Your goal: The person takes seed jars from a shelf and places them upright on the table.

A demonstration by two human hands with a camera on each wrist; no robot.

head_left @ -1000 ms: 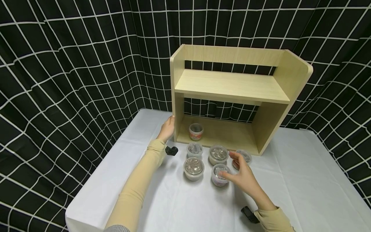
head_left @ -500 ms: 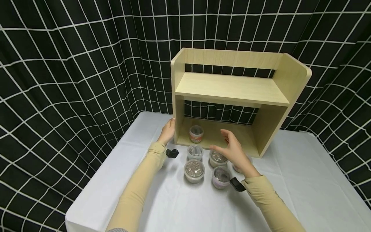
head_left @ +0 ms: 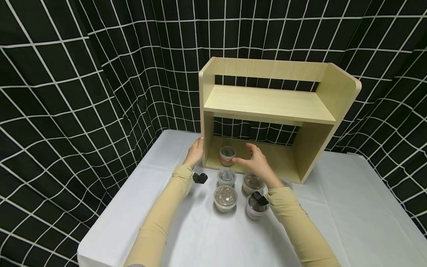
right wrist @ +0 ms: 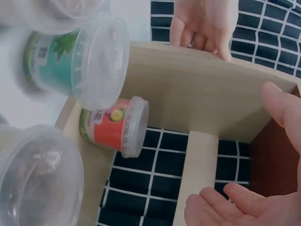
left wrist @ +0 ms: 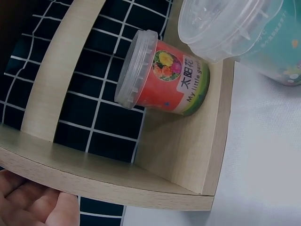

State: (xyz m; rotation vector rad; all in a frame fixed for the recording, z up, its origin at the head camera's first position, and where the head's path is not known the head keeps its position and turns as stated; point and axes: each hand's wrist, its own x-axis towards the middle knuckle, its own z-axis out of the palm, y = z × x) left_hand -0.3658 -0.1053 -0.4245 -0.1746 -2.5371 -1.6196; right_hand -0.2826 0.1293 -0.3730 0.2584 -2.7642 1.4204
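Observation:
A red-labelled lidded plastic cup (head_left: pixel 227 161) with flower pictures stands on the lower board of a light wooden shelf unit (head_left: pixel 270 103), near its left side panel. My right hand (head_left: pixel 256 163) hovers just right of this cup, thumb and fingers spread apart with nothing between them. My left hand (head_left: pixel 194 154) rests against the outside of the left panel, its fingers touching the wood. In front of the shelf, a teal-labelled cup (right wrist: pixel 54 59) with a clear lid sits nearest to the red one. The right forearm partly covers other cups.
More lidded cups stand on the white tablecloth (head_left: pixel 140 193): a pale one (head_left: pixel 225 199) in front, a purple-tinted one (head_left: pixel 256 212) to its right, and another (head_left: pixel 252 182) behind that. A black gridded curtain (head_left: pixel 126 74) surrounds the table.
My right hand has moved from above the front right cups, forward and left, to beside the red-labelled cup inside the shelf. The left hand stays at the panel.

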